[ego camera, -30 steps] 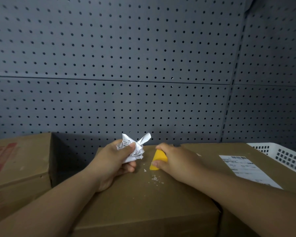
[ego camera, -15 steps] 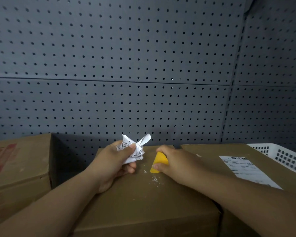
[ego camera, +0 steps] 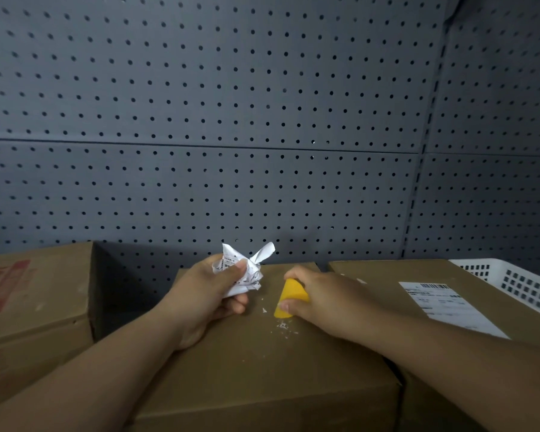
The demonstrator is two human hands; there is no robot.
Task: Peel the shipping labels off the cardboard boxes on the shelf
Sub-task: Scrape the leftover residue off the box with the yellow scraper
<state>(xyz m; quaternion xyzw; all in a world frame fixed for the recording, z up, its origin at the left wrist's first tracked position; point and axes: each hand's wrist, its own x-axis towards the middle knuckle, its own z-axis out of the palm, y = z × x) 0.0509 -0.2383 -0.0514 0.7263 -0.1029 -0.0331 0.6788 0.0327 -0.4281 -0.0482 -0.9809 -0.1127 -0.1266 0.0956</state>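
A brown cardboard box (ego camera: 262, 369) stands in the middle before me, its top bare apart from small white paper scraps (ego camera: 282, 326). My left hand (ego camera: 206, 300) rests on that box and grips a crumpled white label (ego camera: 243, 269). My right hand (ego camera: 321, 300) holds a yellow plastic scraper (ego camera: 289, 297) with its edge down on the box top, beside the scraps. To the right is a second cardboard box (ego camera: 371, 275) with a white shipping label (ego camera: 443, 304) stuck flat on its top, partly hidden by my right forearm.
A third cardboard box (ego camera: 35, 294) with red print stands at the left, separated from the middle box by a dark gap. A white plastic basket (ego camera: 518, 285) sits at the far right. A grey pegboard wall (ego camera: 231, 135) closes off the back.
My right hand has slid the yellow scraper slightly toward me across the box top. The left hand with the crumpled label has stayed in place.
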